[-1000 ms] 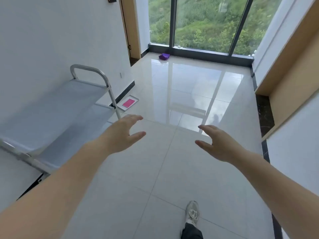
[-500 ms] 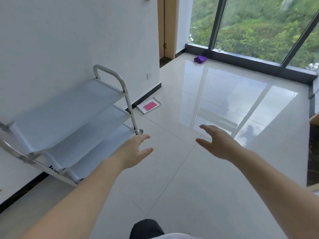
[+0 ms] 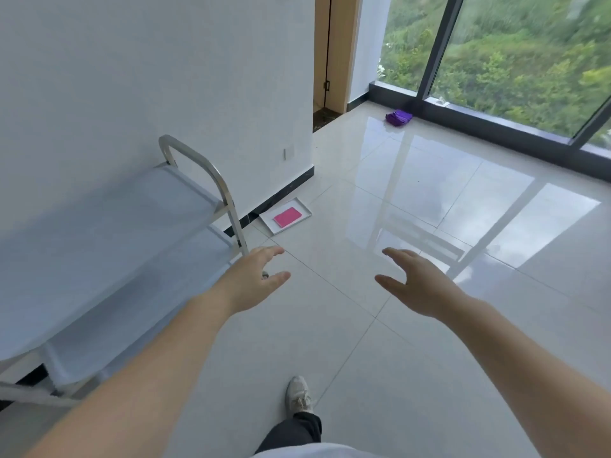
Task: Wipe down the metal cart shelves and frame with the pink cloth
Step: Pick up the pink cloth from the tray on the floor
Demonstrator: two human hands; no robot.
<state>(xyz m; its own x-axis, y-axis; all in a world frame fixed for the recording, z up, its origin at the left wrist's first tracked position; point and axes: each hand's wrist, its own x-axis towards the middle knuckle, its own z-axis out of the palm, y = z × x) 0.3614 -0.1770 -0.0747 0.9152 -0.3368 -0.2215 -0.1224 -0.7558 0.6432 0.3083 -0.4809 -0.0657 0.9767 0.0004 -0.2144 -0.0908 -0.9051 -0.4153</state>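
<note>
Hands held out, left hand (image 3: 253,280) and right hand (image 3: 413,285) both spread, empty, touching nothing

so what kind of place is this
Likely a sparsely furnished room in a modern building: glossy tiled floor, floor-to-ceiling windows onto greenery, and a metal cart against the white wall.

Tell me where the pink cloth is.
Head view, left of centre: the pink cloth lies in a tray on the floor by the wall, beyond the cart handle.

Left grip (image 3: 253,280) and right grip (image 3: 415,284) outstretched (fingers loose, empty)
</note>
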